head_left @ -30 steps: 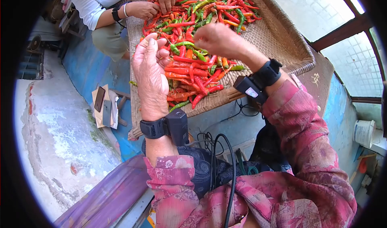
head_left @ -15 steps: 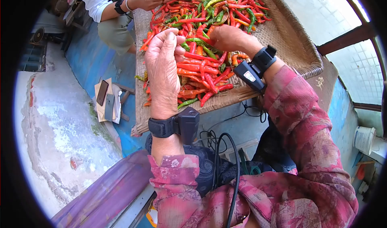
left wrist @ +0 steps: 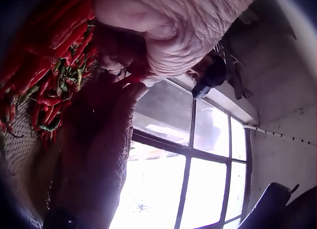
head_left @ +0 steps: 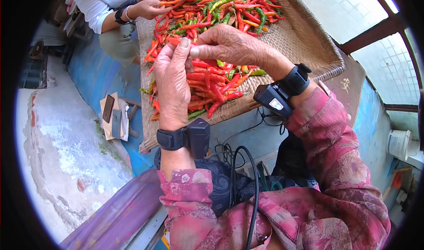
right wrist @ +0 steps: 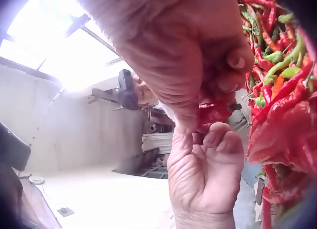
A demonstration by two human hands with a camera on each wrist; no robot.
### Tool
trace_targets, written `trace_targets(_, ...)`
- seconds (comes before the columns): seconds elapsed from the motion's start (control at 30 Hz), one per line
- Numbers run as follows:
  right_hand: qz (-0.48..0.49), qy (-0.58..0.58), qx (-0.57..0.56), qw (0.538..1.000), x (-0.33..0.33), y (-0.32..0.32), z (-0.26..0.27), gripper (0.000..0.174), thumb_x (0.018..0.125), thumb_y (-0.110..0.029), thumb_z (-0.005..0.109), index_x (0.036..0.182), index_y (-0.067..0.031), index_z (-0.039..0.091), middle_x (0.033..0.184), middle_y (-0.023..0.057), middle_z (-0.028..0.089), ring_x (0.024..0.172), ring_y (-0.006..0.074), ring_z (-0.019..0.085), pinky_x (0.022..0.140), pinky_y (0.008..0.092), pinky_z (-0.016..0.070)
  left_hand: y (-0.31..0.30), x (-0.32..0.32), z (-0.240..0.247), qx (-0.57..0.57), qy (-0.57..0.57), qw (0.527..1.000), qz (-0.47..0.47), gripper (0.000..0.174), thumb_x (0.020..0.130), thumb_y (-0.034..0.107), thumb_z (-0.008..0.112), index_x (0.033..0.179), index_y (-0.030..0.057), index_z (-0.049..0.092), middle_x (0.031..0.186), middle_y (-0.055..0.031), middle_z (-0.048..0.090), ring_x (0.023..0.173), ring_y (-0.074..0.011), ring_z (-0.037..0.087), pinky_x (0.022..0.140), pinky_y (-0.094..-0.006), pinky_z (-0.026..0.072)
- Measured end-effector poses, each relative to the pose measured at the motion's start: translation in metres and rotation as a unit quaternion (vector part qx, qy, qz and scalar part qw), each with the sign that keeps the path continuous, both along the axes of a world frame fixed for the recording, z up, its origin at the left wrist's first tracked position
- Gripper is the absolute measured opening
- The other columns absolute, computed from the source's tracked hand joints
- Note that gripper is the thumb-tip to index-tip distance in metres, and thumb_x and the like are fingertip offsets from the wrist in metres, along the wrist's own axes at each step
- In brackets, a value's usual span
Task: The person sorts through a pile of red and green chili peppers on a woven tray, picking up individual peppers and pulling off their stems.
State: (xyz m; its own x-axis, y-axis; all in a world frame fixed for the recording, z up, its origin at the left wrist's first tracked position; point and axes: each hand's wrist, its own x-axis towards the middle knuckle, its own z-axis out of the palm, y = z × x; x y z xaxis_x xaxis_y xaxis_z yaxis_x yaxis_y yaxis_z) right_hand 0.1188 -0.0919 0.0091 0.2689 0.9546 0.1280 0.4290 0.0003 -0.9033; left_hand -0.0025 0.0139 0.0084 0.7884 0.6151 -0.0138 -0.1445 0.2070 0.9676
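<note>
Both hands are raised above the near part of the tray [head_left: 304, 38] and meet at the fingertips.

Left hand [head_left: 170, 84]: fingers upright and bunched, thumb and fingertips pinching one red chili [right wrist: 214, 111].

Right hand [head_left: 227, 44]: reaching across from the right, with its thumb and curled fingers gripping the same chili from above.

Chili: held between the two hands, clear of the pile [head_left: 207, 80] and touching nothing else. Fingers cover most of it. In the right wrist view its long axis runs roughly level across the frame, with a small dark stub at the right-hand end, pointing toward the pile. Its direction in the head view cannot be determined, as the fingers cover it there.

Pile: red, orange and green chilies spread over the woven tray, directly below and beyond the hands.

A second person [head_left: 148, 9] at the far left corner of the tray has both hands on the chilies there.

Two phones [head_left: 108, 108] lie on the floor left of the tray.
</note>
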Motion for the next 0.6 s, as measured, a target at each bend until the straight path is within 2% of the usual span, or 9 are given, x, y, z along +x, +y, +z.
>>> trace_targets(0.07, 0.002, -0.053, -0.001, 0.999, 0.000, -0.003, 0.003, 0.041, 0.086, -0.039, 0.060, 0.083, 0.0021, 0.059, 0.061, 0.0019, 0.049, 0.060, 0.0085, 0.043, 0.052, 0.0294, 0.0383, -0.001, 0.000, 0.001, -0.002, -0.013, 1.000, 0.019, 0.020, 0.088, 0.026, 0.060, 0.083, 0.0069, 0.059, 0.064, 0.0050, 0.049, 0.055, -0.0024, 0.039, 0.050, -0.0169, 0.0320)
trace_targets(0.13, 0.035, -0.074, 0.008, 0.997, -0.003, -0.001, 0.005, 0.038, 0.087, -0.036, 0.060, 0.085, 0.0019, 0.059, 0.063, 0.0025, 0.049, 0.060, 0.0097, 0.044, 0.052, 0.0297, 0.0387, 0.001, 0.000, -0.003, -0.019, -0.001, 0.999, 0.037, 0.023, 0.087, 0.028, 0.061, 0.082, 0.0064, 0.059, 0.063, 0.0047, 0.048, 0.052, -0.0029, 0.039, 0.049, -0.0170, 0.0317)
trace_targets(0.2, 0.050, -0.032, -0.014, 0.998, -0.003, -0.006, 0.007, 0.032, 0.087, -0.032, 0.059, 0.086, 0.0003, 0.059, 0.064, 0.0013, 0.050, 0.059, 0.0088, 0.046, 0.052, 0.0275, 0.0403, 0.003, -0.002, -0.005, -0.032, -0.003, 0.999, 0.040, 0.025, 0.087, 0.031, 0.061, 0.082, 0.0061, 0.059, 0.062, 0.0044, 0.046, 0.051, -0.0034, 0.039, 0.047, -0.0178, 0.0313)
trace_targets(0.27, 0.083, 0.121, -0.082, 0.986, -0.002, -0.009, 0.007, 0.027, 0.088, -0.028, 0.058, 0.086, -0.0013, 0.059, 0.065, -0.0005, 0.051, 0.059, 0.0074, 0.049, 0.052, 0.0242, 0.0427, 0.003, -0.002, -0.002, -0.032, -0.008, 0.998, 0.051, 0.026, 0.088, 0.030, 0.060, 0.082, 0.0048, 0.058, 0.061, 0.0042, 0.044, 0.050, -0.0034, 0.039, 0.045, -0.0176, 0.0305)
trace_targets(0.33, 0.108, 0.076, -0.119, 0.984, 0.009, -0.009, 0.010, 0.023, 0.089, -0.025, 0.057, 0.089, -0.0025, 0.060, 0.066, -0.0023, 0.053, 0.059, 0.0057, 0.052, 0.052, 0.0214, 0.0448, 0.007, -0.004, 0.000, -0.011, -0.009, 0.996, 0.087, 0.025, 0.089, 0.028, 0.059, 0.083, 0.0034, 0.058, 0.060, 0.0042, 0.043, 0.051, -0.0030, 0.039, 0.044, -0.0170, 0.0304)
trace_targets(0.43, 0.064, 0.082, -0.108, 0.989, 0.026, -0.015, 0.010, 0.023, 0.088, -0.025, 0.057, 0.089, -0.0021, 0.061, 0.068, -0.0028, 0.055, 0.060, 0.0046, 0.053, 0.053, 0.0208, 0.0463, 0.016, -0.007, 0.000, -0.017, -0.040, 0.994, 0.102, 0.023, 0.089, 0.025, 0.059, 0.084, 0.0027, 0.058, 0.061, 0.0039, 0.044, 0.051, -0.0029, 0.039, 0.044, -0.0164, 0.0309)
trace_targets(0.53, -0.105, 0.131, 0.008, 0.986, 0.048, -0.015, -0.003, 0.028, 0.090, -0.030, 0.055, 0.087, -0.0023, 0.060, 0.071, -0.0020, 0.056, 0.062, 0.0038, 0.052, 0.054, 0.0200, 0.0453, 0.014, -0.008, 0.004, -0.020, -0.054, 0.992, 0.109, 0.022, 0.089, 0.024, 0.058, 0.084, 0.0030, 0.058, 0.061, 0.0038, 0.045, 0.051, -0.0031, 0.039, 0.045, -0.0164, 0.0317)
trace_targets(0.57, -0.103, 0.130, 0.007, 0.986, 0.055, -0.015, -0.010, 0.028, 0.090, -0.030, 0.055, 0.087, -0.0023, 0.060, 0.071, -0.0020, 0.056, 0.062, 0.0038, 0.052, 0.054, 0.0200, 0.0453, 0.012, -0.008, 0.005, -0.009, -0.053, 0.994, 0.099, 0.022, 0.090, 0.024, 0.058, 0.085, 0.0028, 0.058, 0.061, 0.0036, 0.046, 0.051, -0.0032, 0.039, 0.045, -0.0165, 0.0323)
trace_targets(0.6, -0.183, 0.144, 0.059, 0.971, 0.059, -0.013, -0.013, 0.029, 0.089, -0.031, 0.055, 0.085, -0.0027, 0.060, 0.070, -0.0018, 0.056, 0.062, 0.0041, 0.052, 0.054, 0.0200, 0.0448, 0.011, -0.008, 0.006, 0.001, -0.051, 0.995, 0.090, 0.022, 0.090, 0.024, 0.057, 0.085, 0.0027, 0.058, 0.062, 0.0034, 0.046, 0.052, -0.0032, 0.040, 0.046, -0.0167, 0.0328)
